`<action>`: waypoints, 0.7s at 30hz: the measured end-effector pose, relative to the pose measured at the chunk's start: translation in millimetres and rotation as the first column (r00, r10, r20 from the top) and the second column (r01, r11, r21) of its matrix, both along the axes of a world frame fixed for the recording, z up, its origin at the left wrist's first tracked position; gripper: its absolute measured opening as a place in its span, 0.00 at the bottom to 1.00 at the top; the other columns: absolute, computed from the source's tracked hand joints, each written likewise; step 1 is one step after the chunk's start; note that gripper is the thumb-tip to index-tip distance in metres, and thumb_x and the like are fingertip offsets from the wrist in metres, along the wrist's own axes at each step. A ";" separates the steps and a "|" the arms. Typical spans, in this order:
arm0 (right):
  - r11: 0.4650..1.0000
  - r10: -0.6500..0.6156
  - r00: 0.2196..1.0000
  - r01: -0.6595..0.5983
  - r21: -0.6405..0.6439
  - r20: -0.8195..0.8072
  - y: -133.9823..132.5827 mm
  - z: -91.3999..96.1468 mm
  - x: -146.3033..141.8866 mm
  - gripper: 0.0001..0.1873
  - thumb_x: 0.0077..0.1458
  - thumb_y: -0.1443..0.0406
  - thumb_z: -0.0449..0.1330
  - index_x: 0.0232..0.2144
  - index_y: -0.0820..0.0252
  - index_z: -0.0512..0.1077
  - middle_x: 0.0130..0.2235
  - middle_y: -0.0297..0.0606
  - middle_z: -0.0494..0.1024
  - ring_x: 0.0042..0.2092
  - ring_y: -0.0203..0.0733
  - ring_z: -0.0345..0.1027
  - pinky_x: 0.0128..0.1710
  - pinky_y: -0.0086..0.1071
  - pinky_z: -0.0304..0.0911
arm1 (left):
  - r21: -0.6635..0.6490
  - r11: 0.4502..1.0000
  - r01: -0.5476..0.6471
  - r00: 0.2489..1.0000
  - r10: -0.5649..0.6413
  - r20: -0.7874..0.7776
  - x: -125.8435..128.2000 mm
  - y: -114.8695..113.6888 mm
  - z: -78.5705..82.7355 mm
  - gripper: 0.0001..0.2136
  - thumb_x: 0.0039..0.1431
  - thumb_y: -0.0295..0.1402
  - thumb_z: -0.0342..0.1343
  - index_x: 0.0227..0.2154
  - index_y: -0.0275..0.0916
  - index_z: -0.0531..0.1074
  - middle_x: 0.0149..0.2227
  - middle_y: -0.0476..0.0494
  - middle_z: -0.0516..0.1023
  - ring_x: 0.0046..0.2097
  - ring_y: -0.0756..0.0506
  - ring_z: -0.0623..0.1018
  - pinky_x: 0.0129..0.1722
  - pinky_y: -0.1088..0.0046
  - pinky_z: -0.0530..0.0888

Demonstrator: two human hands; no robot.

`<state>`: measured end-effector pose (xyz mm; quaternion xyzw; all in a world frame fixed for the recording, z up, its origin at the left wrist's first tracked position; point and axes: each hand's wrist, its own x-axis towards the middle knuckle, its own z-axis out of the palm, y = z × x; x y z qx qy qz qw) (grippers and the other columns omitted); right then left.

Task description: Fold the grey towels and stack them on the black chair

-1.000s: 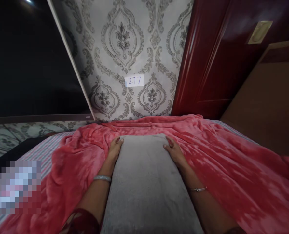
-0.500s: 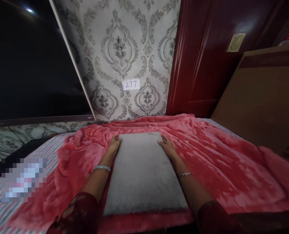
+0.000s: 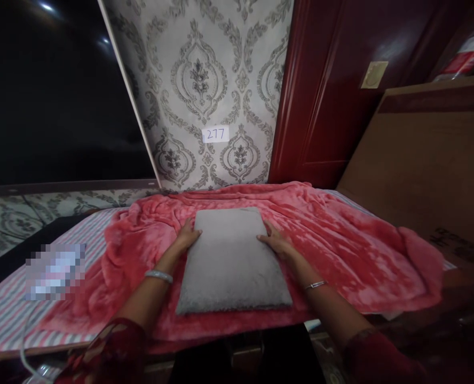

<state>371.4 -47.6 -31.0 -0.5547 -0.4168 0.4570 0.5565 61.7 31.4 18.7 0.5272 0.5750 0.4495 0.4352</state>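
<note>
Flat on a rumpled red blanket (image 3: 365,261), near the front edge of the worktop (image 3: 95,232) — a grey cloth (image 3: 234,261), flanked by left hand (image 3: 187,236) and right hand (image 3: 277,243) toward its far corners, thumbs against its side edges, impossible to tell if gripping.

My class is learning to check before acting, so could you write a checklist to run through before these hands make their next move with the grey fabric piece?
1. Left hand at the left edge of the grey fabric piece: ok.
2. Right hand at its right edge: ok.
3. Fabric piece within the red blanket's outline: ok, blanket shows on all sides.
4. Blanket smooth: not ok, wrinkled on both sides.
5. Underside of the fabric piece free of folds: cannot tell, hidden.
</note>
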 end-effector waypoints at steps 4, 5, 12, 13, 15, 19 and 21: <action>0.997 -0.029 0.954 0.006 0.079 0.297 0.9 -9.3 -4.4 0.45 0.49 0.68 0.61 0.69 0.56 0.54 0.59 0.44 0.73 0.55 0.48 0.72 0.56 0.46 0.68 | 0.100 0.995 0.014 0.963 0.014 -0.270 11.3 -5.6 -1.2 0.33 0.48 0.19 0.61 0.61 0.36 0.65 0.53 0.34 0.76 0.59 0.35 0.73 0.61 0.59 0.67; 0.997 -0.037 0.929 0.007 0.080 0.369 1.5 -10.1 -4.5 0.44 0.51 0.68 0.59 0.69 0.58 0.53 0.59 0.45 0.73 0.56 0.48 0.72 0.56 0.47 0.68 | 0.118 0.993 0.025 0.948 0.014 -0.317 11.6 -7.7 -0.5 0.32 0.51 0.20 0.59 0.61 0.35 0.64 0.55 0.34 0.75 0.59 0.35 0.73 0.62 0.58 0.66; 0.986 -0.106 0.686 -0.019 0.163 0.720 -10.9 10.1 -9.0 0.35 0.54 0.69 0.57 0.65 0.61 0.64 0.67 0.50 0.62 0.67 0.55 0.55 0.68 0.52 0.49 | 0.277 0.892 0.357 0.681 -0.045 -0.731 12.3 -62.1 14.5 0.23 0.60 0.30 0.55 0.58 0.34 0.69 0.60 0.29 0.70 0.62 0.33 0.69 0.65 0.52 0.63; 0.979 -0.087 0.596 -0.099 0.181 0.798 -13.2 15.4 -14.4 0.32 0.56 0.68 0.56 0.64 0.60 0.66 0.68 0.49 0.60 0.69 0.54 0.52 0.69 0.51 0.47 | 0.249 0.821 0.514 0.577 -0.116 -0.809 16.0 -77.8 14.2 0.21 0.62 0.33 0.54 0.57 0.35 0.70 0.59 0.30 0.71 0.61 0.34 0.70 0.64 0.53 0.65; 0.945 -0.003 0.421 -0.295 0.139 0.907 -15.6 25.4 -28.8 0.30 0.61 0.67 0.52 0.66 0.58 0.64 0.70 0.45 0.58 0.70 0.50 0.50 0.69 0.48 0.47 | 0.152 0.652 0.743 0.391 -0.237 -0.890 25.0 -110.7 9.3 0.19 0.65 0.36 0.52 0.57 0.40 0.70 0.59 0.34 0.73 0.61 0.36 0.71 0.64 0.52 0.65; 0.823 0.232 0.184 -0.561 -0.091 0.955 -6.7 36.7 -55.4 0.30 0.68 0.59 0.48 0.71 0.52 0.54 0.72 0.40 0.51 0.73 0.50 0.40 0.70 0.53 0.41 | 0.049 0.481 0.876 0.211 -0.290 -0.933 37.1 -158.3 -12.4 0.32 0.62 0.41 0.58 0.68 0.46 0.58 0.70 0.35 0.58 0.70 0.34 0.58 0.68 0.43 0.56; 0.773 0.277 0.092 -0.613 -0.165 0.957 4.7 37.3 -59.3 0.31 0.69 0.55 0.47 0.71 0.49 0.52 0.73 0.38 0.46 0.74 0.51 0.34 0.70 0.56 0.35 | 0.070 0.477 0.876 0.220 -0.267 -0.938 37.5 -166.6 -23.7 0.35 0.62 0.42 0.59 0.70 0.49 0.52 0.72 0.37 0.53 0.72 0.34 0.54 0.69 0.41 0.53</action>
